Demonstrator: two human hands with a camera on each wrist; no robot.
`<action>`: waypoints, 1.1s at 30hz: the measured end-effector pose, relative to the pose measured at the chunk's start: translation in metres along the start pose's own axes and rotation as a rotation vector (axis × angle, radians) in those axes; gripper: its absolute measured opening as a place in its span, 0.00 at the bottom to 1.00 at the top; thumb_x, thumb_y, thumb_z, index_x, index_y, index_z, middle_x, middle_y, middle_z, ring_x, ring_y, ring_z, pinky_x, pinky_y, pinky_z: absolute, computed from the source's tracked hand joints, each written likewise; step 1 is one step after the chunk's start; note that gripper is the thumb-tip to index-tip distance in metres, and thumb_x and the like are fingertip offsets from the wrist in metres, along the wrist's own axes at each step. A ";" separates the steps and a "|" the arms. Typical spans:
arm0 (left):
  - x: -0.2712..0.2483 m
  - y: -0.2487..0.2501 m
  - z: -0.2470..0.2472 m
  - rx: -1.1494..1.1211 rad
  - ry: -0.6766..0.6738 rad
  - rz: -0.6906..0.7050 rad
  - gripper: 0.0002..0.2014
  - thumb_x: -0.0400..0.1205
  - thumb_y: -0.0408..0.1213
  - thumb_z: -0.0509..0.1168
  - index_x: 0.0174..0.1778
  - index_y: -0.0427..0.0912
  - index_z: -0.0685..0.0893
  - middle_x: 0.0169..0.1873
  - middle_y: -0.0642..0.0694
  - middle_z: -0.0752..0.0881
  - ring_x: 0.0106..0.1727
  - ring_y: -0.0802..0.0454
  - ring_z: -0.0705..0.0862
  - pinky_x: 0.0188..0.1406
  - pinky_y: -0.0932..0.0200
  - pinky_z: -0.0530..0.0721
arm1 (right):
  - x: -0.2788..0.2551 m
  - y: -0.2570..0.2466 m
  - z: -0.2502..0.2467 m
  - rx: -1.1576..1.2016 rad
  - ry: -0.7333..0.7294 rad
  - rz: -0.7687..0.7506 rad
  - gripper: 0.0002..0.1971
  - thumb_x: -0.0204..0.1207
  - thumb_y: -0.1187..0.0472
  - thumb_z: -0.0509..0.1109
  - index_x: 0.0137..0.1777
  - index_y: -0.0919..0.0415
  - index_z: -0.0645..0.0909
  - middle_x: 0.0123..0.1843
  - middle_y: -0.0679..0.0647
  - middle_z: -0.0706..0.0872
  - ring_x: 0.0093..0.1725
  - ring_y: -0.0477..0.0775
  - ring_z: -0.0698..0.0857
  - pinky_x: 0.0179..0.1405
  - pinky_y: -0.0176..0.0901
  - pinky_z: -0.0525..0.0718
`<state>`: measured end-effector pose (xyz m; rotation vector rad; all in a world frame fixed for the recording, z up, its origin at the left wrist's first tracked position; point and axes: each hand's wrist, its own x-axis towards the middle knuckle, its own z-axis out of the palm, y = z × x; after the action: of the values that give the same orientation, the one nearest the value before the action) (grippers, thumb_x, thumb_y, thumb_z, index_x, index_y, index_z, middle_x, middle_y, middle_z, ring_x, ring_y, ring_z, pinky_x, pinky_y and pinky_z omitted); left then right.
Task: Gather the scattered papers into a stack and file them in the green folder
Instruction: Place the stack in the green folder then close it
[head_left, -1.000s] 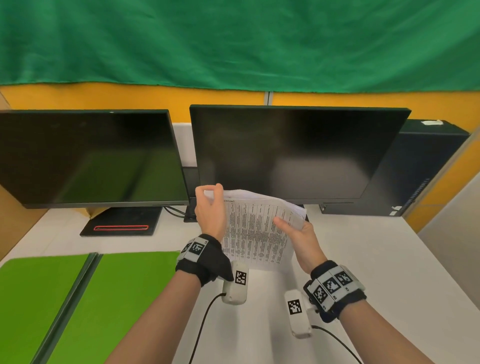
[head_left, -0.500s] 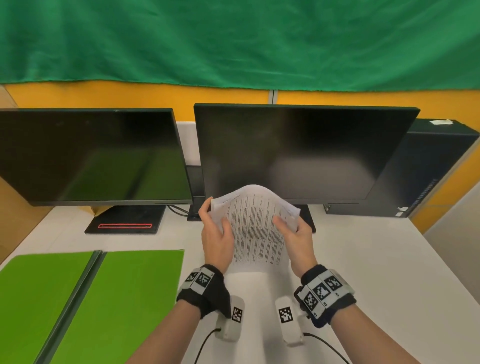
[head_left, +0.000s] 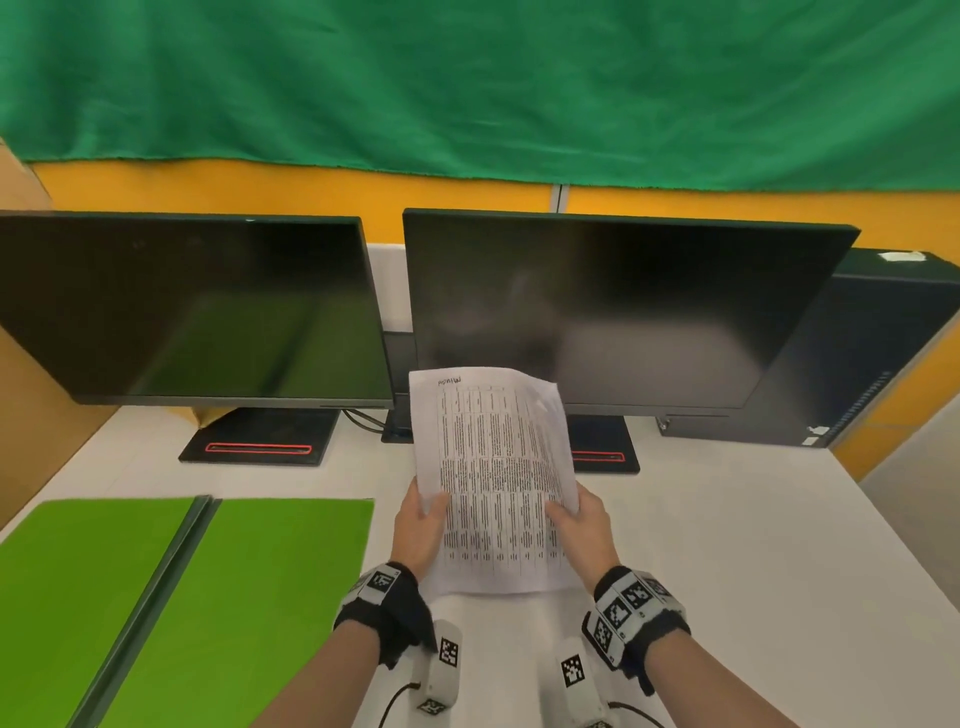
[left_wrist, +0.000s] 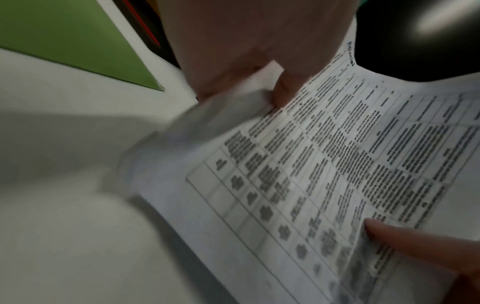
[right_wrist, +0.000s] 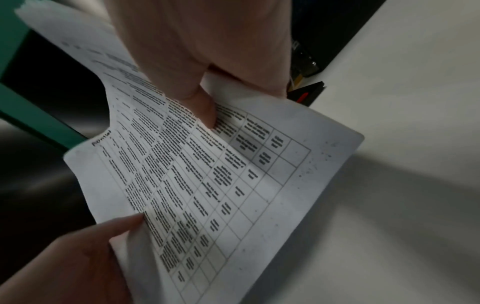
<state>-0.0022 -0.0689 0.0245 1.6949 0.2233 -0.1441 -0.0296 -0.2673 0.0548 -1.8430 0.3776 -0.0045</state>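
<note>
The left hand (head_left: 422, 525) grips the left edge of the papers (head_left: 496, 483), thumb (left_wrist: 287, 90) pressed on the printed face and fingers curled behind. The right hand (head_left: 579, 527) holds the right edge the same way — its thumb (right_wrist: 205, 111) lies on top of the sheet and the other fingers wrap underneath. Between them the papers stand up off the desk (head_left: 727, 545), tilted away from the person, the top sheet covered in a printed table with a handwritten word at its upper edge. In the right wrist view a second sheet shows behind the front one, its edges not lined up with it.

The green folder (head_left: 182, 597) lies open and flat on the desk to the left of the hands, well apart from the papers, its dark spine (head_left: 156, 587) running between the two green halves. Beyond the papers stand two dark monitors — the left monitor (head_left: 182, 306) and the right monitor (head_left: 613, 306) — each on a black base. A black computer case (head_left: 883, 353) sits at the far right, and a green cloth (head_left: 467, 83) hangs over the yellow wall (head_left: 260, 192) behind.
</note>
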 end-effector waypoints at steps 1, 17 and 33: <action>-0.001 -0.003 -0.006 0.054 -0.040 0.004 0.19 0.84 0.40 0.60 0.71 0.47 0.75 0.62 0.47 0.85 0.63 0.45 0.84 0.69 0.41 0.80 | 0.000 0.004 -0.001 -0.022 -0.001 -0.003 0.10 0.77 0.67 0.62 0.48 0.53 0.82 0.47 0.69 0.88 0.39 0.58 0.85 0.46 0.59 0.88; -0.012 -0.057 -0.048 1.174 0.082 -0.627 0.45 0.76 0.73 0.36 0.85 0.50 0.39 0.85 0.33 0.40 0.83 0.24 0.45 0.76 0.24 0.61 | -0.023 0.073 -0.082 0.293 0.073 0.262 0.11 0.78 0.74 0.64 0.56 0.62 0.80 0.45 0.58 0.88 0.45 0.58 0.88 0.38 0.44 0.83; -0.021 -0.037 0.048 1.212 -0.370 -0.389 0.40 0.78 0.68 0.35 0.85 0.54 0.44 0.85 0.39 0.36 0.84 0.31 0.35 0.77 0.22 0.37 | -0.028 0.090 -0.135 0.520 0.240 0.389 0.19 0.74 0.73 0.65 0.66 0.73 0.77 0.55 0.67 0.86 0.51 0.63 0.86 0.43 0.49 0.81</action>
<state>-0.0294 -0.1132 -0.0130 2.7431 0.1907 -1.0405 -0.1048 -0.4088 0.0173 -1.2364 0.8178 -0.0525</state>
